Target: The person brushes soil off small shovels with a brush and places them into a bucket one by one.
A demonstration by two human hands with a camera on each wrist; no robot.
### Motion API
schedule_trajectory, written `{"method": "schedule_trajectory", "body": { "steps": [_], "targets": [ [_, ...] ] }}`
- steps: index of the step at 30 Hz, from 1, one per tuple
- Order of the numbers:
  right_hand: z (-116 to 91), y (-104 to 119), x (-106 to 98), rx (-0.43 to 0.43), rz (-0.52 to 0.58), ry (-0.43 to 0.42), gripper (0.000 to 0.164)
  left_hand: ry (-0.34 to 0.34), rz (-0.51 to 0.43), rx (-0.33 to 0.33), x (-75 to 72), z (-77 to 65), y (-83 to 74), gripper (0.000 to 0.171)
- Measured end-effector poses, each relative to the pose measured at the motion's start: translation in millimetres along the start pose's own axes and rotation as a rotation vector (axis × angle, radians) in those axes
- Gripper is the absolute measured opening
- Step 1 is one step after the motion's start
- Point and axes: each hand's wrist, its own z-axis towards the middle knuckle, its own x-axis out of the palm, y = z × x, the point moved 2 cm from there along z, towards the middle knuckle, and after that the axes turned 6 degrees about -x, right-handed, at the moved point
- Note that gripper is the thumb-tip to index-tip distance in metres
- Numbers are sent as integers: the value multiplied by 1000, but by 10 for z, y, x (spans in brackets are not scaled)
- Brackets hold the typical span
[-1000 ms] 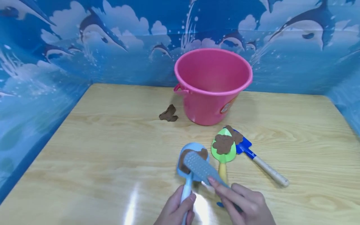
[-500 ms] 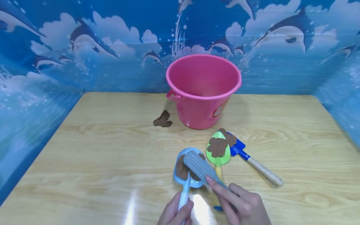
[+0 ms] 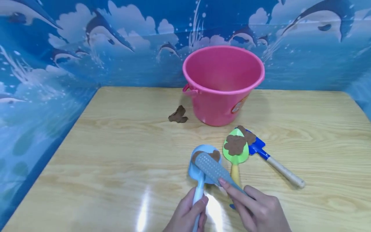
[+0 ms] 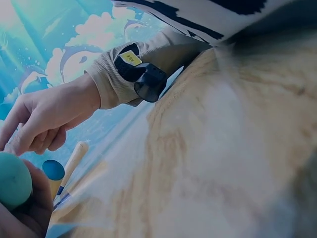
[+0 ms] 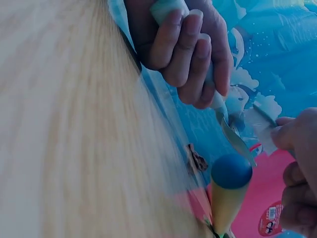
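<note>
My left hand grips the handle of a light-blue toy shovel, its blade raised in front of me. Brown clay lies on that blade, partly hidden. In my right hand is a flat grey-blue paddle-like tool with a dotted face, the index finger stretched along it. Its tip overlaps the clay and the blade; whether it touches them I cannot tell. The right wrist view shows the fingers of my left hand curled round the shovel handle.
Right of the shovel lies a green trowel with a yellow handle, bearing a flat brown clay piece. A blue spade with more clay lies beside it. A pink bucket stands behind; loose clay lies left of it.
The head view has shifted about. Half a second ago more clay showed on the shovel blade, below the paddle; now less shows. Both hands keep their hold.
</note>
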Motion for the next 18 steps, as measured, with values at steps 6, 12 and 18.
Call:
{"method": "schedule_trajectory", "body": {
  "steps": [6,12,18],
  "targets": [
    [33,-2,-17,-68,90,19,31,23,-36,-33,0,12,-11,37],
    [16,-17,-37,-20,-43,21,35,28,46,10,-2,5,-17,35],
    [43,-54,-45,-57,38,-35,30,-2,12,-7,-6,1,-10,34]
  ]
}}
